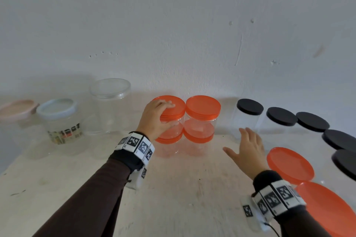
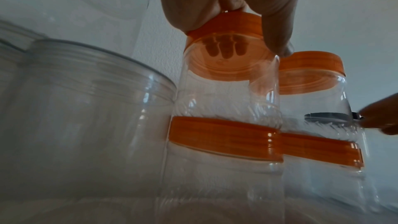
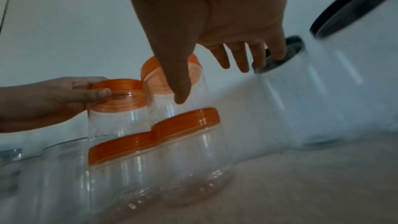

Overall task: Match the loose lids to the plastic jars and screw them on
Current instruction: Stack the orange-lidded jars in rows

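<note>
The orange lid (image 1: 169,107) of an upper stacked jar (image 2: 228,81) is gripped from above by the left hand (image 1: 156,119), fingers curled round its rim, probably for tightening or lifting. The right hand (image 1: 248,152) is held open and empty beside the stack, black-lidded jars (image 1: 250,113) beyond its fingertips and orange-lidded ones (image 1: 290,165) near its wrist.

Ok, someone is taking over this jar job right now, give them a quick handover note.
Left hand grips the orange lid of the top-left jar in the two stacks of orange-lidded jars.
Right hand is open and holds nothing, hovering near the black-lidded jars.
Done, as far as visible: the stacked orange jars, the black-lidded ones and the clear jars at far left carry lids.
Left: check the gripped lid is tight; two more orange lids sit at the right, jars beneath unclear.
</note>
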